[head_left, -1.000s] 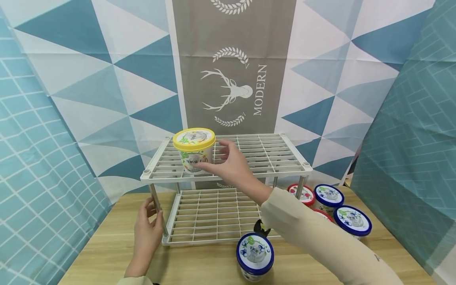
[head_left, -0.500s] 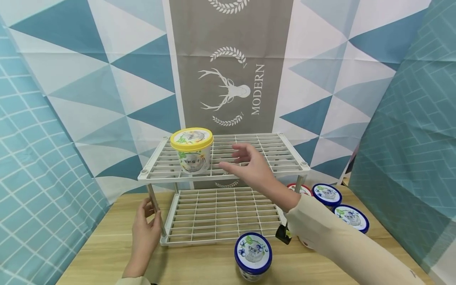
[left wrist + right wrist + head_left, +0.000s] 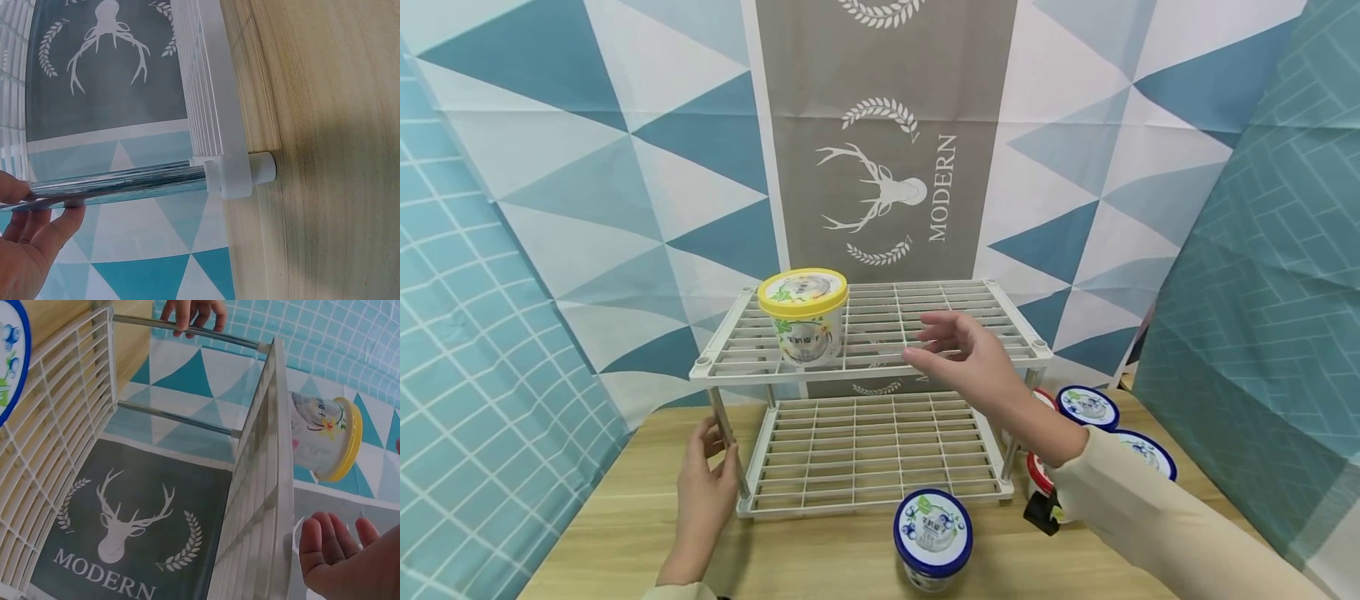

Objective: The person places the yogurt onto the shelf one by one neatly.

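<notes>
A tub with a yellow lid (image 3: pixel 808 321) stands upright on the left part of the upper shelf of a white two-tier rack (image 3: pixel 880 371). My right hand (image 3: pixel 966 358) hovers in front of that shelf, to the right of the tub and apart from it, with loosely bent fingers and nothing in them. Around the rack's front left metal post (image 3: pixel 137 181) curl the fingers and thumb of my left hand (image 3: pixel 706 496). On the table before the rack stands a tub with a blue lid (image 3: pixel 932 533).
Right of the rack, tubs with blue lids (image 3: pixel 1087 407) and red lids (image 3: pixel 1040 473) stand close together on the wooden table (image 3: pixel 805 554), partly hidden by my right sleeve (image 3: pixel 1157 508). Patterned cloth (image 3: pixel 1067 125) hangs behind the rack.
My right hand has let go of the yellow-lidded tub and moved right, away from it. The tub stays on the upper shelf. My left hand has kept its grip on the post.
</notes>
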`<control>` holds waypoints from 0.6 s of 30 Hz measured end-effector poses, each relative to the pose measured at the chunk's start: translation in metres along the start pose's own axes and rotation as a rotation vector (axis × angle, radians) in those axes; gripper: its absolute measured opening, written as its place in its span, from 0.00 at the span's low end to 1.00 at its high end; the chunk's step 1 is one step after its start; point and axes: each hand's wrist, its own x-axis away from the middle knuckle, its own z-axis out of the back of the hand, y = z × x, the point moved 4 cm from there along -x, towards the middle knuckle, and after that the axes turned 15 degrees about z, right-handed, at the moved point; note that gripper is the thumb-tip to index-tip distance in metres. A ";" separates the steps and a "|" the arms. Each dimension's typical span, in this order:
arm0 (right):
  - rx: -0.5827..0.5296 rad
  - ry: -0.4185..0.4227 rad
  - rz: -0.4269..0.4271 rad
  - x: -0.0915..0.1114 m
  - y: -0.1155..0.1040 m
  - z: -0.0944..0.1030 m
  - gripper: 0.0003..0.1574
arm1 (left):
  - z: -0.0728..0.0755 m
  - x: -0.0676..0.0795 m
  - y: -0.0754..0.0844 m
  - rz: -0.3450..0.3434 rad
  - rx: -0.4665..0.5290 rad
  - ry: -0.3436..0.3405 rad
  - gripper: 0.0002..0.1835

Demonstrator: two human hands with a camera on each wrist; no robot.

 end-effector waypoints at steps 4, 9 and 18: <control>-0.016 -0.019 0.022 0.007 0.003 0.005 0.32 | 0.001 -0.001 0.000 -0.004 0.002 0.010 0.26; -0.001 -0.053 0.055 0.018 0.011 0.009 0.30 | 0.002 -0.002 0.002 -0.013 0.000 0.015 0.26; -0.091 -0.100 0.111 0.051 0.039 0.013 0.26 | 0.000 -0.001 -0.001 -0.007 -0.005 0.007 0.26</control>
